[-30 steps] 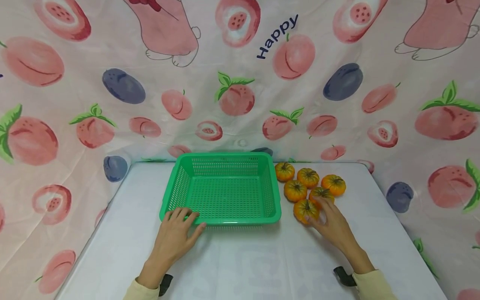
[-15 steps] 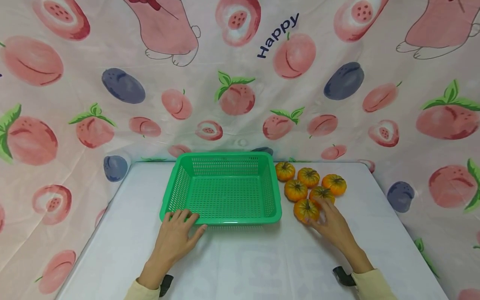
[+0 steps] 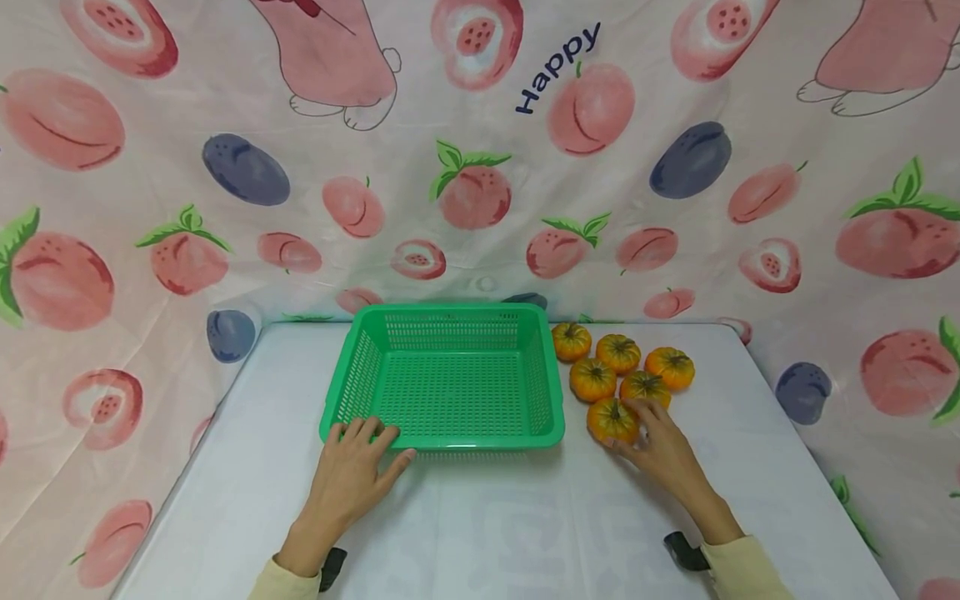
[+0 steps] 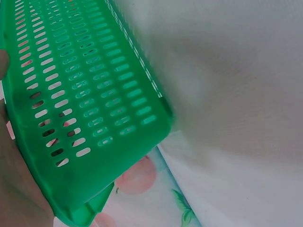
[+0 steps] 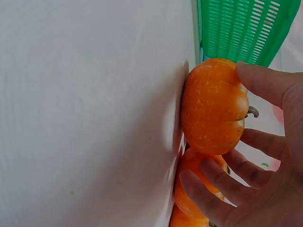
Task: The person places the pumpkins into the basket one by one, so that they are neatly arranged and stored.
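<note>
A green plastic basket (image 3: 450, 444) with slotted walls stands on the white table. My left hand (image 3: 348, 475) holds its near rim at the front left corner, fingers hooked over the edge and thumb outside. Through the wall slots of the basket (image 4: 90, 85), parts of the fingers show in the left wrist view. To the right, my right hand (image 3: 663, 446) grips the nearest small orange pumpkin (image 3: 611, 421). Its thumb presses one side of this pumpkin (image 5: 213, 106) and the index finger reaches the opposite side; the other fingers spread past it.
Several more small pumpkins (image 3: 592, 380) sit grouped behind the nearest one, close to the basket's right side. A fruit-print cloth (image 3: 480, 208) hangs behind the table (image 3: 510, 533) and down both sides.
My right hand has shifted slightly left and its thumb and index finger have closed in on the nearest pumpkin. The left hand and basket hold their place.
</note>
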A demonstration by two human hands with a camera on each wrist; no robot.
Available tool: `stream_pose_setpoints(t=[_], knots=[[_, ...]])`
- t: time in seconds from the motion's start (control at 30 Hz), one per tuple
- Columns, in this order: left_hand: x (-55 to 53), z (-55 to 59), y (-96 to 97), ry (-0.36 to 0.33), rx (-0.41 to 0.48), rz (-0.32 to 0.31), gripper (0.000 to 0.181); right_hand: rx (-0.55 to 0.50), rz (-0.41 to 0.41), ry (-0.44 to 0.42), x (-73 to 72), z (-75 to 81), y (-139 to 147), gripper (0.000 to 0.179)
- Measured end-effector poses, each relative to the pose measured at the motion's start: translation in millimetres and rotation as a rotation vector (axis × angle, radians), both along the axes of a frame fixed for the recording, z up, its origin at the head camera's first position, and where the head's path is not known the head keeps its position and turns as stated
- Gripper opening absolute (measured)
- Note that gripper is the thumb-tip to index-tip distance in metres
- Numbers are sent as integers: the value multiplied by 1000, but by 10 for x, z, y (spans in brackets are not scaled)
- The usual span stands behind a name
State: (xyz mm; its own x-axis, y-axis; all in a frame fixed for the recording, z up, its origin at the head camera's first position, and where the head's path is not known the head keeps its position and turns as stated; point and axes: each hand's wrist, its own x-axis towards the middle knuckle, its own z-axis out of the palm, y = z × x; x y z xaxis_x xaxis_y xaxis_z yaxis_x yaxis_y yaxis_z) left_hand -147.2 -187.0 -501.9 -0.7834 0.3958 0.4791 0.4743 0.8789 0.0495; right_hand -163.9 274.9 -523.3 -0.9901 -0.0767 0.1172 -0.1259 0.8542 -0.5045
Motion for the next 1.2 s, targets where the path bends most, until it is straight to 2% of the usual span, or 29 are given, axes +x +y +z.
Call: stream_pose_setpoints(t=[0.23,0.53,0.7,1.03,1.2], knots=[[-2,15,4,-3,-11,13,39,9,7,-11,-20,-29,-21,69],[-8,-4,11,16,-7,15,39,-28,-5,-92,-29,-12,-73,74],[-8,-11,5,6,1,13,40,-44,-7,-90,-30,-17,-77,75],[-9,-20,14,43,-4,16,42,-105,-7,-74,22,175,-92,73],[0,-20,13,16,-2,17,43,-128,-1,-42,36,239,-94,73]])
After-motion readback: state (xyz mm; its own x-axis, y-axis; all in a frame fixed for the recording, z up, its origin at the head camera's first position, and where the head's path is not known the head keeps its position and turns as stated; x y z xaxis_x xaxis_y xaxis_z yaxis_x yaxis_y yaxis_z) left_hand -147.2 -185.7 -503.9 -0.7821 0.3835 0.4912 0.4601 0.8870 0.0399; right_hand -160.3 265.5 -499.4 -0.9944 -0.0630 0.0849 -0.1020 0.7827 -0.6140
